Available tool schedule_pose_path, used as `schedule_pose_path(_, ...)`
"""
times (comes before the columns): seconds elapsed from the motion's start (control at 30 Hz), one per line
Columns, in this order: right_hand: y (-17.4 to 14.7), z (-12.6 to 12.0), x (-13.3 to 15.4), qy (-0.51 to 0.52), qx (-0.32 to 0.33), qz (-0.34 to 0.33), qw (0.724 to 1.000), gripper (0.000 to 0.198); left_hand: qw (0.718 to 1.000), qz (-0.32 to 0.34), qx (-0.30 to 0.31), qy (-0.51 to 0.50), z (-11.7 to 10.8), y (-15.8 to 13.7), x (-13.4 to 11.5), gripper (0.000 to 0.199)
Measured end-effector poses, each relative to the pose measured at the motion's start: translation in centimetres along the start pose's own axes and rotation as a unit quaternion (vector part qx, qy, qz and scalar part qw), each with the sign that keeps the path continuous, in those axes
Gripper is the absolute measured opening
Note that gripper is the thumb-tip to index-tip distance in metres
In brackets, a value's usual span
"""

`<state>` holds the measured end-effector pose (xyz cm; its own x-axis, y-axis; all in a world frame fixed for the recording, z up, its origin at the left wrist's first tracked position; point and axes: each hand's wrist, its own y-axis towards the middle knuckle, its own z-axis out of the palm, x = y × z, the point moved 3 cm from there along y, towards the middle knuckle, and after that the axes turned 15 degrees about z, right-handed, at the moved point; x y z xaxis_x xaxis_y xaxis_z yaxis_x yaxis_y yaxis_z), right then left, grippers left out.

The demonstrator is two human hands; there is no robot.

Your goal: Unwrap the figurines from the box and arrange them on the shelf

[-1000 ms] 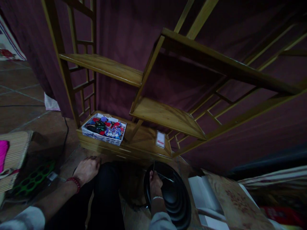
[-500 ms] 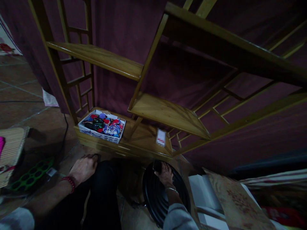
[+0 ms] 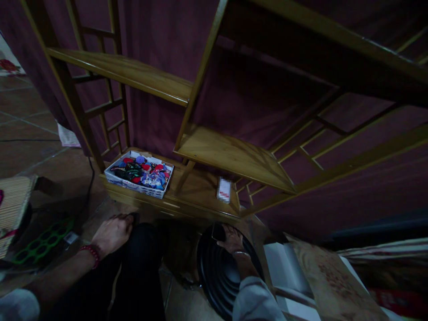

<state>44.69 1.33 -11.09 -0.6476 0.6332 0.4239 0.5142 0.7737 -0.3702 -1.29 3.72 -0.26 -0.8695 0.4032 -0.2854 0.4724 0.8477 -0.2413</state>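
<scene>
My left hand (image 3: 113,232), with a red bead bracelet on the wrist, rests palm down on my knee in dark trousers (image 3: 143,258). Its fingers lie loosely over the knee and nothing shows in them. On the right, a round black ribbed top (image 3: 214,276), perhaps a stool seat, lies under my right hand (image 3: 232,240). The fingers of that hand are spread and lie flat. A small dark, phone-like object (image 3: 219,232) lies at its thumb; dim light hides its details.
A wooden shelf unit (image 3: 187,191) stands ahead, holding a box of colourful small items (image 3: 117,182) and a white card-like item (image 3: 224,190). Green ring-holed tray (image 3: 43,243) is at left, near a woven-topped low seat (image 3: 15,205). White boxes (image 3: 287,267) stand right.
The view has shifted slightly and nearer the shelf. My right hand's fingers have slid right, off the small dark object, and spread more. My left hand stays on the knee.
</scene>
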Motion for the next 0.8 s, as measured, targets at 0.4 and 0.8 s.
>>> schedule_pose_path(0.4,-5.3,1.1,-1.6,-0.058,0.025,-0.097,0.993,0.069,0.999,0.027,-0.015,0.028,0.1,-0.5,0.2,0.031)
schedule_pose_path(0.8,-19.6,10.6,-1.2,0.168,-0.118,-0.014,0.978,0.041,0.997,0.039,-0.036,0.048,-0.3,-1.2,0.4,0.032)
